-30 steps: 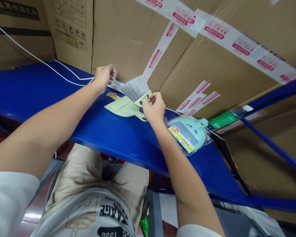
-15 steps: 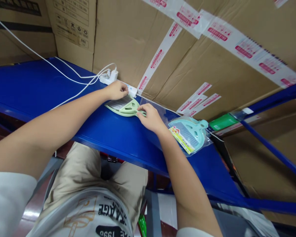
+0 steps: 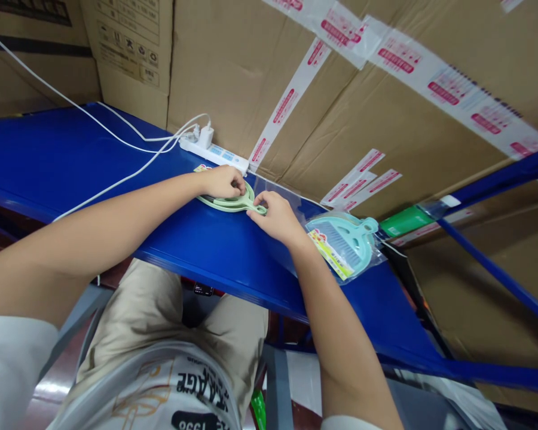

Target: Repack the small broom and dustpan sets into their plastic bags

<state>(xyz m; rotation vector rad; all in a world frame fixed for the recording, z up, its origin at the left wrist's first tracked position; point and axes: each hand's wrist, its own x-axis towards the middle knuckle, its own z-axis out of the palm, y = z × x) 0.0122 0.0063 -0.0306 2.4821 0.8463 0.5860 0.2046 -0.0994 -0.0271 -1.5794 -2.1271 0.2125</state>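
A pale green dustpan-and-brush set lies on the blue tabletop, its rounded handle end pointing right. My left hand rests over it with curled fingers closed on the green brush, covering most of the bristles. My right hand pinches the handle loop at the right end. Part of a yellow and red label peeks out past my left hand. Right of my right forearm lies a second set, a light blue dustpan and brush, in a clear bag with a yellow label.
A white power strip with plugs and white cables runs along the back of the blue table. Behind it stand large cardboard boxes with printed tape. A green-labelled bottle-like item and blue frame bars are at right.
My left hand has moved down and slightly right, from the set's upper edge onto the brush. My right hand stays at the handle. More of the power strip shows, and the label has come into view.
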